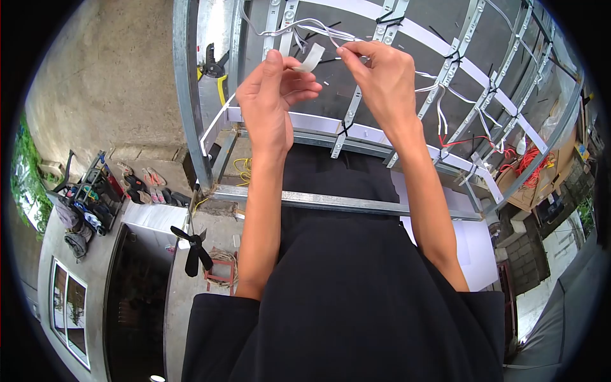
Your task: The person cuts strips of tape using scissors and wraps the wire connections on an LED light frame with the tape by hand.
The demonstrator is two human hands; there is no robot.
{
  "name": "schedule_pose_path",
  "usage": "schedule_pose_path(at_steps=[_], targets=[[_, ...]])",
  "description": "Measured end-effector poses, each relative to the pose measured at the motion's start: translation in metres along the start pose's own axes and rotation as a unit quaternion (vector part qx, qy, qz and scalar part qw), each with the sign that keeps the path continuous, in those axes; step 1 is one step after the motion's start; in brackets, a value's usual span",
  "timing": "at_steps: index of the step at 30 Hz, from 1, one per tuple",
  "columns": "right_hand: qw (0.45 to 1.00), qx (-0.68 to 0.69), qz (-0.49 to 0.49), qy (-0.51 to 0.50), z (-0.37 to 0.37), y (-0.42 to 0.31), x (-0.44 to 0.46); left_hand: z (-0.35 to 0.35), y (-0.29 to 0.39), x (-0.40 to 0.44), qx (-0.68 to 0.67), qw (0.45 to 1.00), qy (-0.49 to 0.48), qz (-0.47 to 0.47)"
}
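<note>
1. Main thing here is the white wire. I'd guess it's super light and bendy, with smooth plastic insulation that might slide a bit under dry fingers. Doesn't look fragile, but I wouldn't yank it, since any joint along it could be the weak spot.

2. Best hold imo: thumb and index, close to the end. That's what my right hand has going, fingertips pinched together on the wire, over the left part of the metal frame.

3. The other bit is a pale strip at the fingertips of my left hand, nearer the frame's left upright. Looks like tape to me, so probably near weightless, floppy and maybe sticky. I'd take it by one edge.

4. Left grip: thumb stands up away from the strip, fingers curled loosely. Can't tell if the strip is pinched or just clinging to a finger.

5. Looks: the wire is thin, whitish, and loops in from the frame's far left. The strip is short, slightly see-through and curled.

6. Behind both, inside the frame: dark panel, with rows of LED strips across it.
</note>
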State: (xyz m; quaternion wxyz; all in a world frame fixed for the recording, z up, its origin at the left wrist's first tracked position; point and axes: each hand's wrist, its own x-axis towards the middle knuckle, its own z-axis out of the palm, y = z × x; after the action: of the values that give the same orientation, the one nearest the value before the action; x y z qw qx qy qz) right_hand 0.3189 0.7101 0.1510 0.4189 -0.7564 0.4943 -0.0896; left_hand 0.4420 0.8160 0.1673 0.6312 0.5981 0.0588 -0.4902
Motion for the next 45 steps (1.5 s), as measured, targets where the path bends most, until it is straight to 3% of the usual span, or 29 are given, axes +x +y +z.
schedule_pose_path(at_steps=[2, 6, 9, 14, 19, 23, 29, 33, 37, 41, 43, 45], targets=[[0.999, -0.021, -0.03, 0.01, 0.001, -0.001, -0.002, 0.001, 0.001, 0.001, 0.055, 0.998, 0.021, 0.031], [1.0, -0.013, 0.001, 0.011, 0.002, -0.005, -0.005, 0.004, 0.003, 0.001, 0.211, 0.967, 0.081, 0.115], [1.0, -0.009, 0.006, 0.012, 0.003, -0.007, -0.004, 0.0, -0.002, 0.003, 0.252, 0.95, 0.098, 0.158], [0.995, -0.056, 0.046, -0.061, -0.002, -0.016, 0.003, -0.002, -0.008, 0.007, 0.236, 0.953, 0.09, 0.167], [0.982, 0.012, 0.129, -0.137, -0.006, -0.008, 0.014, -0.004, -0.014, 0.01, 0.255, 0.945, 0.089, 0.186], [0.978, 0.034, 0.132, -0.156, -0.009, -0.002, 0.018, -0.006, -0.017, 0.011, 0.288, 0.93, 0.074, 0.216], [0.99, 0.007, 0.077, -0.115, -0.007, 0.001, 0.015, -0.005, -0.018, 0.011, 0.306, 0.926, 0.058, 0.215], [0.989, 0.024, 0.09, -0.112, -0.005, 0.005, 0.012, -0.004, -0.02, 0.009, 0.325, 0.918, 0.044, 0.221], [0.979, 0.129, 0.133, -0.083, -0.01, 0.001, 0.003, -0.002, -0.018, 0.006, 0.34, 0.913, 0.039, 0.223], [0.971, 0.165, 0.172, -0.024, -0.017, -0.018, -0.021, 0.003, -0.016, 0.002, 0.361, 0.891, 0.04, 0.272], [0.96, 0.177, 0.211, -0.055, -0.015, -0.027, -0.025, 0.003, -0.018, 0.0, 0.374, 0.88, 0.035, 0.289], [0.935, 0.244, 0.241, -0.086, -0.007, -0.026, -0.03, 0.001, -0.023, 0.0, 0.415, 0.832, 0.015, 0.369]])
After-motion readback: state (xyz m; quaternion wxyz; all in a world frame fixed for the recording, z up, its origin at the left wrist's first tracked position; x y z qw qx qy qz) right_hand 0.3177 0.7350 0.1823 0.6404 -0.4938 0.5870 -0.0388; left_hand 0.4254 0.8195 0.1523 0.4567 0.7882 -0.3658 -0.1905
